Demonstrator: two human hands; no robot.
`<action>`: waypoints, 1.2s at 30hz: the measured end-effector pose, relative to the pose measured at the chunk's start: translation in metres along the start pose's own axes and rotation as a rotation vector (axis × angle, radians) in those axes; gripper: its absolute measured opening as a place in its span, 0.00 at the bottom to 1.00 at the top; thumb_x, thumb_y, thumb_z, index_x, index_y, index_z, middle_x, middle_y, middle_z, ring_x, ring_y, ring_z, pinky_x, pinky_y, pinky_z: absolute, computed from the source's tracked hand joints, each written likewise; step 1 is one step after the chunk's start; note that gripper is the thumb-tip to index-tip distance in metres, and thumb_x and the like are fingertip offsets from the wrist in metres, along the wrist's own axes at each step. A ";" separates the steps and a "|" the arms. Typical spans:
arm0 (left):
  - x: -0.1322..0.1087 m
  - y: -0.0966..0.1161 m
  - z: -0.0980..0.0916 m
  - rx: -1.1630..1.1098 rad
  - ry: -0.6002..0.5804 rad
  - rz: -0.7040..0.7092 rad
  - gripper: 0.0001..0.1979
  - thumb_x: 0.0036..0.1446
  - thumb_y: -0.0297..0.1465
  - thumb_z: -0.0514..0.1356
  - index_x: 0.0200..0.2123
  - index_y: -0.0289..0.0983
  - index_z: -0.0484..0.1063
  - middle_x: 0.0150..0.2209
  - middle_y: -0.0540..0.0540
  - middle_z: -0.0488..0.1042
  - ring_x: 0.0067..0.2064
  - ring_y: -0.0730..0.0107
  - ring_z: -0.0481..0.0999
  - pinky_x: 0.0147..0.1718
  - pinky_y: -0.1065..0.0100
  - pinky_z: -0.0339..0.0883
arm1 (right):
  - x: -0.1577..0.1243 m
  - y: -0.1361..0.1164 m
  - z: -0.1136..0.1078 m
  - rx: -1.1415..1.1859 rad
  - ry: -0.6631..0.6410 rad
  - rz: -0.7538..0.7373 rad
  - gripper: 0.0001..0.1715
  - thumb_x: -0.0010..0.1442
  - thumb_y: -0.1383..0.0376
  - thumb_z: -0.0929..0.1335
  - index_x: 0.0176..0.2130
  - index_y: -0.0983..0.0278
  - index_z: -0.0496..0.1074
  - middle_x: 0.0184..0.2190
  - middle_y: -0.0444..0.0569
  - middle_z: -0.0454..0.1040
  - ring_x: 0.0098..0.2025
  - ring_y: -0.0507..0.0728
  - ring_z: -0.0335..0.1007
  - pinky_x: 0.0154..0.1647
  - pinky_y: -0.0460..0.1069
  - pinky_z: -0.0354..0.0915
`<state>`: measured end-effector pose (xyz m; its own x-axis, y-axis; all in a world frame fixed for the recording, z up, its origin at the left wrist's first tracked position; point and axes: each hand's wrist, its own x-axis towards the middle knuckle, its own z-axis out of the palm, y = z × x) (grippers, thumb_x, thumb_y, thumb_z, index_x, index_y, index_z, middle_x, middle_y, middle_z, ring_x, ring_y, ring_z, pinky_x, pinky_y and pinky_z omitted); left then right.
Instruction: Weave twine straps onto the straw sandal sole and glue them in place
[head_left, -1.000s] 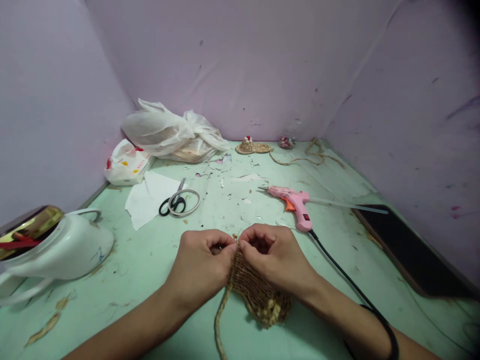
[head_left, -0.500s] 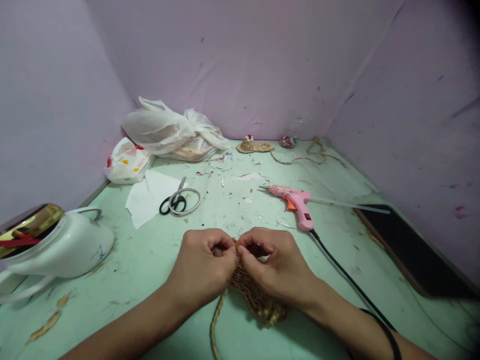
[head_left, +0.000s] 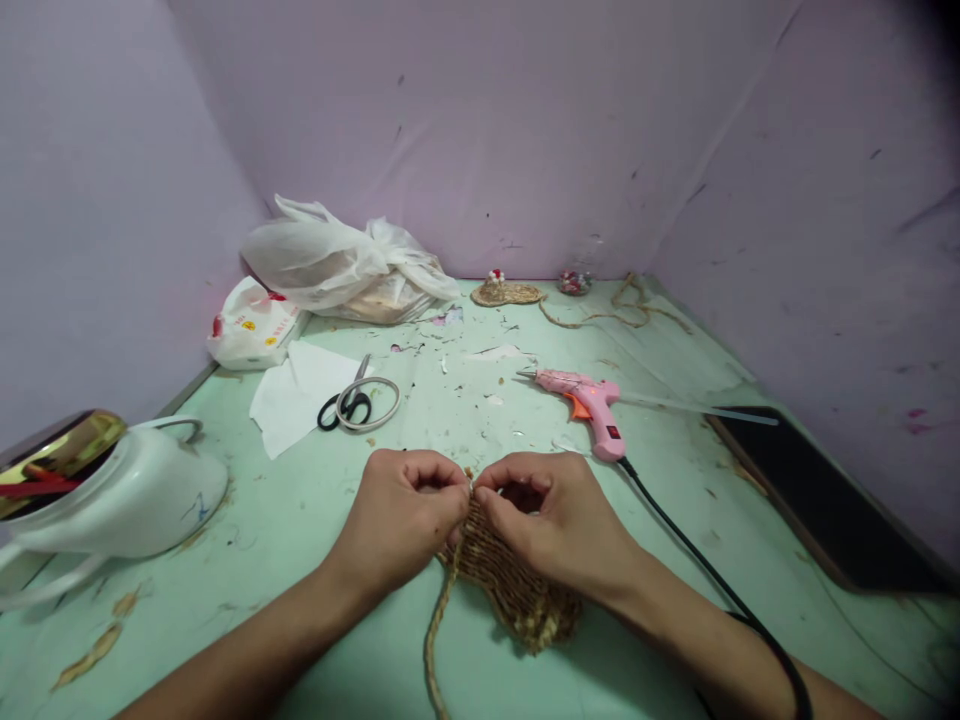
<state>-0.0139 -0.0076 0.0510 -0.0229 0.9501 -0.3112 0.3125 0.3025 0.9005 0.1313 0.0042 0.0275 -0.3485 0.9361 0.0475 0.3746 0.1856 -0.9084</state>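
The woven piece (head_left: pixel 517 590) is pinched at its far edge by the left hand (head_left: pixel 411 515) and right hand (head_left: pixel 553 515), and is seen between them. Cord (head_left: pixel 436 625) is noted below the left; a glue gun (head_left: pixel 598 402), beyond the right.

A pale green tabletop (head_left: pixel 285 520), flecked with dark marks and scraps, carries a white rounded vessel (head_left: pixel 161 500) at left, dry tan shreds (head_left: pixel 88 655) nearer the front, and a white paper sheet (head_left: pixel 289 400) beside black-handled metal scissors (head_left: pixel 363 372) with a silver ring (head_left: pixel 398 399) across their handles. Along the back lie a knotted translucent white plastic bag (head_left: pixel 330 265), a white plastic-wrapped packet (head_left: pixel 262 325), a flat straw-coloured piece (head_left: pixel 510 294) topped with red and white beads, and a clear container of small red pieces (head_left: pixel 575 284). A pink glue gun (head_left: pixel 596 398) with an orange trigger lies right of centre, near a flat black slab (head_left: pixel 825 500).
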 end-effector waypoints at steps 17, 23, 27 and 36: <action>0.000 -0.004 0.005 0.086 0.016 0.056 0.05 0.36 0.24 0.53 0.16 0.33 0.67 0.15 0.53 0.63 0.18 0.81 0.57 0.16 0.77 0.51 | 0.001 0.000 0.004 -0.027 0.018 -0.008 0.07 0.45 0.69 0.62 0.19 0.66 0.67 0.15 0.42 0.64 0.19 0.48 0.57 0.18 0.43 0.54; 0.005 -0.004 0.001 -0.011 -0.024 0.024 0.03 0.35 0.25 0.52 0.16 0.35 0.65 0.12 0.56 0.60 0.15 0.81 0.56 0.14 0.77 0.50 | 0.005 -0.001 0.001 0.016 0.052 0.067 0.04 0.42 0.69 0.62 0.19 0.65 0.65 0.15 0.41 0.62 0.18 0.47 0.54 0.17 0.43 0.51; 0.007 -0.005 0.000 -0.034 -0.028 0.044 0.03 0.36 0.25 0.52 0.17 0.34 0.65 0.13 0.55 0.61 0.16 0.81 0.57 0.16 0.76 0.50 | 0.007 -0.001 -0.002 0.005 0.090 0.051 0.04 0.41 0.70 0.62 0.19 0.65 0.65 0.15 0.41 0.63 0.19 0.48 0.55 0.18 0.44 0.53; 0.008 -0.005 0.001 -0.150 -0.067 -0.026 0.02 0.37 0.27 0.55 0.19 0.34 0.66 0.10 0.55 0.62 0.14 0.82 0.56 0.14 0.77 0.48 | 0.009 -0.002 -0.005 0.075 0.007 0.099 0.10 0.46 0.65 0.66 0.30 0.66 0.73 0.22 0.45 0.72 0.20 0.48 0.60 0.19 0.43 0.56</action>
<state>-0.0147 -0.0015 0.0441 0.0356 0.9359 -0.3504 0.1677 0.3401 0.9253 0.1320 0.0135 0.0322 -0.3072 0.9508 -0.0411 0.3413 0.0697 -0.9374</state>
